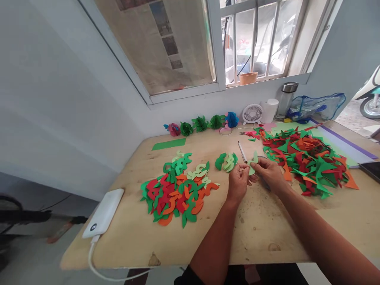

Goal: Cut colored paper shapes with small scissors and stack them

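Observation:
A light green paper piece [253,163], curved at its top, is held upright between my two hands above the table. My left hand [238,180] is closed, its fingertips pinching the lower left side of the piece. My right hand [269,172] grips the same piece from the right with thumb and fingers. A grey curved edge shows by the right hand; what it belongs to is mostly hidden. Just left of my hands lies a small group of light and dark green cut paper shapes [229,162]. A white pen [242,151] lies behind my left hand.
A heap of red, orange and green cut shapes [172,194] lies left; paper scraps [311,158] pile up right. Folded paper figures [200,124], a small fan [252,114] and a bottle [286,101] stand along the wall. A power bank [103,211] sits at the left edge.

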A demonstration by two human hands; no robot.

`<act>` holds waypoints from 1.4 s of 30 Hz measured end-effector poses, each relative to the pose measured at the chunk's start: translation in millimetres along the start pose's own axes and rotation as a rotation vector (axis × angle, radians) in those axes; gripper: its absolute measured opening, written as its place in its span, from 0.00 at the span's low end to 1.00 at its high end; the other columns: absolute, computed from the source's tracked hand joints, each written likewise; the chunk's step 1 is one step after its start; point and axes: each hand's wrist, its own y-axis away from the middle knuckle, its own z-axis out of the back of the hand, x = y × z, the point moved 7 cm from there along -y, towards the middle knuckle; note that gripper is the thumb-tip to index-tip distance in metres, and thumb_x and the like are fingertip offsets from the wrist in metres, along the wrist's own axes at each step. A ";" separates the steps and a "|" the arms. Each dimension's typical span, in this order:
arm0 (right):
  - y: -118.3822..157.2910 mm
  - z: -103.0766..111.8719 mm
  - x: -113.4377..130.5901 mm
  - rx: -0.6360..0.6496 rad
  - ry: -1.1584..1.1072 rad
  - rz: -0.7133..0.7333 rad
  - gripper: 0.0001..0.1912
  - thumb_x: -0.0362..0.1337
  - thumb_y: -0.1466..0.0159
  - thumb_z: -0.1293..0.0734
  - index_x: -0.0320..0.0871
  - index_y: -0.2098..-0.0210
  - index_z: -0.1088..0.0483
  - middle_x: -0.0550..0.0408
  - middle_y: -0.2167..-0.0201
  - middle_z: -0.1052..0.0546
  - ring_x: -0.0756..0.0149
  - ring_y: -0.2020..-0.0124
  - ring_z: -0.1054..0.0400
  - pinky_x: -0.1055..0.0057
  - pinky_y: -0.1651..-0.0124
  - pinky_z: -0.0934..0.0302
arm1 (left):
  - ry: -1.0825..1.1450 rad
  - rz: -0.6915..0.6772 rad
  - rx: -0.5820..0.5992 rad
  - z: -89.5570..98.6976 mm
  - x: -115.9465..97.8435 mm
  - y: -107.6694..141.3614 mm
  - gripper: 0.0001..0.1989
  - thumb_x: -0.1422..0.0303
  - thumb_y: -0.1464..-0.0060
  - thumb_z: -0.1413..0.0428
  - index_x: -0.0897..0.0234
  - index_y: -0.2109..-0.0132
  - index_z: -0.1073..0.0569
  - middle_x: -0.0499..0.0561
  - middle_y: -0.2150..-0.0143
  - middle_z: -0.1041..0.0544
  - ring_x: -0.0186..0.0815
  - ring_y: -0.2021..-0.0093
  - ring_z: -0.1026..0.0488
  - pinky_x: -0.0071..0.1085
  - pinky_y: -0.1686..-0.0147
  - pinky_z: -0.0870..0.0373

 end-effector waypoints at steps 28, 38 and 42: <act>-2.0 -1.4 -11.1 0.012 -0.121 -0.013 0.19 0.51 0.46 0.35 0.40 0.71 0.28 0.53 0.77 0.26 0.68 0.77 0.36 0.72 0.74 0.42 | 0.120 -0.068 -0.628 104.2 -29.8 1.6 0.12 0.64 0.58 0.40 0.66 0.65 0.29 0.49 0.73 0.24 0.32 0.73 0.24 0.25 0.74 0.34; -2.8 -7.8 -16.2 0.087 0.010 0.055 0.15 0.47 0.44 0.36 0.41 0.71 0.27 0.53 0.77 0.24 0.65 0.75 0.34 0.70 0.72 0.41 | 0.094 -0.071 -0.610 110.2 -24.6 -35.6 0.10 0.68 0.58 0.41 0.65 0.66 0.30 0.49 0.72 0.25 0.34 0.70 0.23 0.26 0.71 0.32; -1.7 -10.0 -15.6 0.111 0.021 0.057 0.14 0.46 0.43 0.37 0.41 0.71 0.27 0.53 0.77 0.24 0.65 0.74 0.33 0.69 0.69 0.40 | 0.027 -0.094 -0.579 93.0 -18.7 -50.1 0.11 0.68 0.56 0.42 0.66 0.63 0.30 0.48 0.73 0.25 0.32 0.73 0.25 0.27 0.70 0.31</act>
